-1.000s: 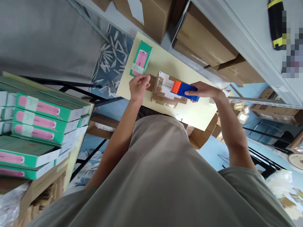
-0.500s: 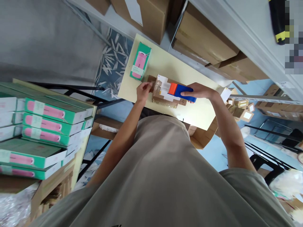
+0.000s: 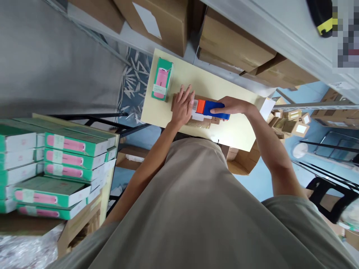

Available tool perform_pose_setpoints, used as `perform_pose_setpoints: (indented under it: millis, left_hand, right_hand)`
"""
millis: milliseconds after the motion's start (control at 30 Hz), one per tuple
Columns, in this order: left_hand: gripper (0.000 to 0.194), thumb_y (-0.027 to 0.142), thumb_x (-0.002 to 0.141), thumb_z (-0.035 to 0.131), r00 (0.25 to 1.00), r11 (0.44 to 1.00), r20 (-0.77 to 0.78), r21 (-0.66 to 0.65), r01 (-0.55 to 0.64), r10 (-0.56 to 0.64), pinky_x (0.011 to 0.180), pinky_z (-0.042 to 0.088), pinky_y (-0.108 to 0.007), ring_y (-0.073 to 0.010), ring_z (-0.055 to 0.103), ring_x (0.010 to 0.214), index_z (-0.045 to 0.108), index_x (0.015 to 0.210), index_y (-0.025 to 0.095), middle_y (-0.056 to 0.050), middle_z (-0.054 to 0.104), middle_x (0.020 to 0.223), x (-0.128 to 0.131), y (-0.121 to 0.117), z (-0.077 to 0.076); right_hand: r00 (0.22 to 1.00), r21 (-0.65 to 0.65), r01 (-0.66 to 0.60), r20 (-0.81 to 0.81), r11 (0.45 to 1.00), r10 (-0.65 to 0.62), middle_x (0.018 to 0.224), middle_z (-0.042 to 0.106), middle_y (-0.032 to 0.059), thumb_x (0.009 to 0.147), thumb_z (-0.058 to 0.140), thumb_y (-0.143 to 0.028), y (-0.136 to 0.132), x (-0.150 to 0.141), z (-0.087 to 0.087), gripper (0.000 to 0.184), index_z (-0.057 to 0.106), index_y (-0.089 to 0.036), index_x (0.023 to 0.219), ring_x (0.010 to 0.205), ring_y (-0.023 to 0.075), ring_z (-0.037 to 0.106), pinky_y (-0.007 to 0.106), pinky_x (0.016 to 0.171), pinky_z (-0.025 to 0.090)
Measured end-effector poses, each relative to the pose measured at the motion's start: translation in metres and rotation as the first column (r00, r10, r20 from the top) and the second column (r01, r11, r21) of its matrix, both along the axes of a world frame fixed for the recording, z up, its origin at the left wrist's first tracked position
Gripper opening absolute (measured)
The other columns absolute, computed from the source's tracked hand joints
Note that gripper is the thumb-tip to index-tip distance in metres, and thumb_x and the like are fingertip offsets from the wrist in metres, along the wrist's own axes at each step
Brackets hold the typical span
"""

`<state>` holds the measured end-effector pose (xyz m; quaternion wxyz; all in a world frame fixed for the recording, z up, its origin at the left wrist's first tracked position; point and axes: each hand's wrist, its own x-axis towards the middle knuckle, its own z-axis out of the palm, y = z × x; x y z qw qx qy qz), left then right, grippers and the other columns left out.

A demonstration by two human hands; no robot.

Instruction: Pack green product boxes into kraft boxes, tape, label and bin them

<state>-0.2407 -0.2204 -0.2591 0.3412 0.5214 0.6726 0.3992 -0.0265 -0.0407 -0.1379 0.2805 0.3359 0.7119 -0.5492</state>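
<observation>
A small brown cardboard box (image 3: 199,123) with a white label on top lies on the cream table (image 3: 238,132). My left hand (image 3: 183,106) rests flat over the box's left end, fingers together but stretched out, palm down. In my right hand (image 3: 229,105) is a blue and orange tape dispenser (image 3: 211,108), its orange end over the top of the box. My right fingers wrap round the blue body. Part of the box is hidden under both hands and the dispenser. Left of it stands a green box (image 3: 162,79) with a pink bottle pictured on it.
Stacked green boxes (image 3: 67,158) with the same pink picture fill a stand at the left. Large cartons (image 3: 235,41) sit on a shelf behind the table. An open carton (image 3: 244,164) is below the table's right end. White scraps (image 3: 134,76) litter the floor.
My left hand has moved from the box's left edge onto its top and flattened out. The tape dispenser stays in my right hand over the box. The view has shifted slightly.
</observation>
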Motion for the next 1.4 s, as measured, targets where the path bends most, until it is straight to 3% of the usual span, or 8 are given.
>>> perform_pose_setpoints:
  millis: [100,300,533,700,833,1033,1267,1400]
  left_hand:
    - [0.080,0.080,0.111,0.039,0.999,0.998,-0.018,-0.053,-0.033,0.032,0.146,0.013,-0.061,-0.0383,0.025,0.179,0.067,0.162,0.025,-0.014,0.050,0.182,0.004,0.000,-0.004]
    - [0.077,0.076,0.111,0.039,0.997,0.998,-0.073,-0.066,-0.024,0.019,0.146,0.013,-0.060,-0.0386,0.030,0.178,0.067,0.163,0.027,-0.014,0.054,0.179,0.006,-0.004,-0.009]
    - [0.077,0.076,0.111,0.039,0.997,0.999,-0.078,-0.038,-0.006,0.003,0.145,0.015,-0.058,-0.0390,0.035,0.175,0.066,0.164,0.025,-0.017,0.053,0.179,0.006,-0.003,-0.017]
    - [0.076,0.068,0.116,0.034,0.979,0.995,-0.197,-0.093,0.042,-0.059,0.145,0.021,-0.055,-0.0366,0.036,0.175,0.058,0.170,0.020,-0.019,0.048,0.181,0.004,-0.002,-0.018]
    - [0.073,0.064,0.117,0.033,0.962,0.994,-0.264,-0.095,0.045,-0.069,0.144,0.025,-0.053,-0.0353,0.039,0.173,0.058,0.170,0.020,-0.019,0.048,0.181,0.003,-0.001,-0.020]
    - [0.073,0.062,0.119,0.029,0.945,0.996,-0.317,-0.068,0.063,-0.081,0.142,0.029,-0.053,-0.0358,0.041,0.172,0.060,0.168,0.017,-0.021,0.050,0.180,0.001,-0.001,-0.025]
    - [0.073,0.063,0.118,0.031,0.949,0.996,-0.305,-0.063,0.065,-0.081,0.143,0.029,-0.054,-0.0356,0.042,0.171,0.061,0.167,0.018,-0.021,0.051,0.178,0.000,-0.001,-0.025]
    - [0.074,0.064,0.118,0.031,0.955,0.995,-0.280,-0.056,0.081,-0.093,0.143,0.028,-0.054,-0.0367,0.040,0.172,0.060,0.167,0.018,-0.022,0.048,0.180,0.000,0.000,-0.025]
  right_hand:
    - [1.000,0.002,0.003,-0.001,1.000,-0.003,0.071,0.075,0.0031,0.080,0.089,-0.084,-0.002,0.001,0.001,0.063,0.078,-0.022,0.084,0.070,0.0222,0.070,0.036,0.069,0.054]
    - [0.998,-0.098,0.054,-0.005,0.994,-0.055,0.065,0.073,0.0013,0.074,0.095,-0.083,-0.002,0.019,0.011,0.060,0.081,-0.025,0.086,0.063,0.0232,0.071,0.039,0.064,0.058]
    - [0.963,-0.050,0.071,0.262,0.996,-0.056,0.065,0.075,0.0052,0.071,0.095,-0.086,0.028,0.102,0.045,0.064,0.081,-0.025,0.083,0.066,0.0277,0.075,0.041,0.064,0.059]
    - [0.891,0.046,0.036,0.451,0.998,-0.053,0.074,0.080,0.0078,0.082,0.084,-0.088,0.044,0.158,0.057,0.069,0.085,-0.020,0.095,0.072,0.0252,0.076,0.038,0.072,0.059]
    - [0.858,0.107,0.063,0.502,0.992,-0.109,0.072,0.079,0.0080,0.080,0.088,-0.086,0.033,0.159,0.031,0.070,0.086,-0.018,0.096,0.075,0.0288,0.079,0.039,0.074,0.062]
    - [0.840,0.306,0.010,0.514,0.952,-0.174,0.072,0.078,0.0103,0.085,0.090,-0.077,-0.009,0.116,-0.021,0.068,0.086,-0.012,0.103,0.080,0.0311,0.080,0.043,0.079,0.064]
    - [0.796,0.677,0.022,0.433,0.736,-0.422,0.118,0.084,0.0247,0.102,0.080,-0.032,-0.064,0.084,-0.068,0.034,0.081,-0.007,0.124,0.117,0.0366,0.080,0.044,0.097,0.059]
    - [0.728,0.755,0.103,0.386,0.648,-0.566,0.124,0.082,0.0307,0.117,0.053,-0.027,-0.096,0.095,-0.098,0.044,0.065,0.003,0.147,0.120,0.0364,0.080,0.046,0.104,0.057]
